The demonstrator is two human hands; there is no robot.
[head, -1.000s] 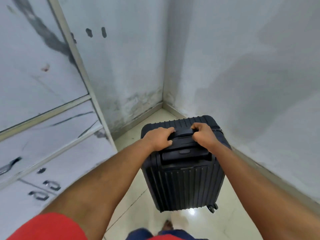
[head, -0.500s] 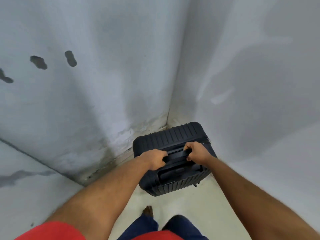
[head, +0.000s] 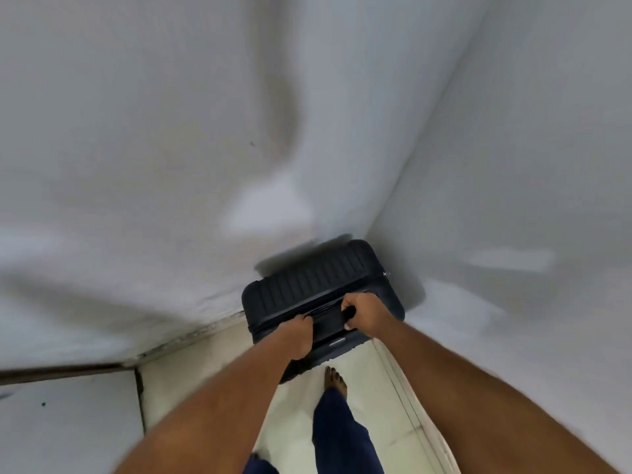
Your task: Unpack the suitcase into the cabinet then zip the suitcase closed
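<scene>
Black ribbed suitcase (head: 318,282) stands upright, its top handle (head: 326,319) clasped by left grip (head: 297,336) and right grip (head: 364,311).

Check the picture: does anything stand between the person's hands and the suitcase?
Nothing visible does. The left hand and the right hand both already grip the top handle of the black suitcase, which stands upright in the corner between two walls.
</scene>
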